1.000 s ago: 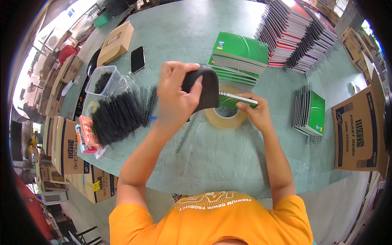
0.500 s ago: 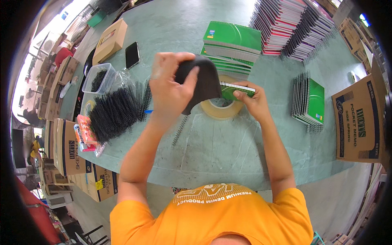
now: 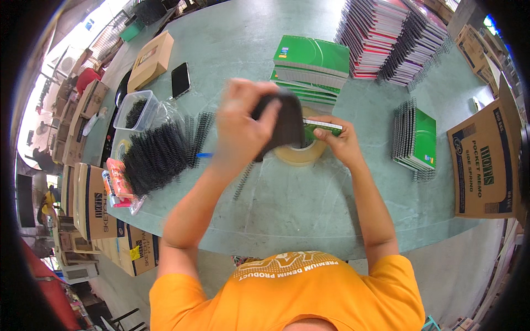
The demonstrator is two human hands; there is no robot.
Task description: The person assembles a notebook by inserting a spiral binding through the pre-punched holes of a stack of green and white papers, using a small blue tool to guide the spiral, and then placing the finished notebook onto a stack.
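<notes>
My left hand (image 3: pixel 243 124), blurred by motion, grips a curved black sheet-like piece (image 3: pixel 290 118) whose kind I cannot make out. Close to its right side, my right hand (image 3: pixel 340 144) pinches a small green notepad (image 3: pixel 326 126) with a row of punched holes along its edge. Both are held above a roll of clear tape (image 3: pixel 301 157) on the table. The black piece hides part of the notepad and of the tape roll. Near my left wrist lie a single black spiral coil (image 3: pixel 242 182) and a blue pen (image 3: pixel 205 155).
Behind my hands stands a stack of green notepads (image 3: pixel 312 55). Spiral-bound green notepads (image 3: pixel 425 138) sit at right, beside a cardboard box (image 3: pixel 480 165). Red-edged spiral notebooks (image 3: pixel 372 41) rise at the back. Black coils (image 3: pixel 157 151), a plastic tub (image 3: pixel 144 113) and a phone (image 3: pixel 180 80) lie left.
My left hand and the black piece have shifted slightly right, covering more of the notepad. The notepad in my right hand has tilted and now shows mostly its edge.
</notes>
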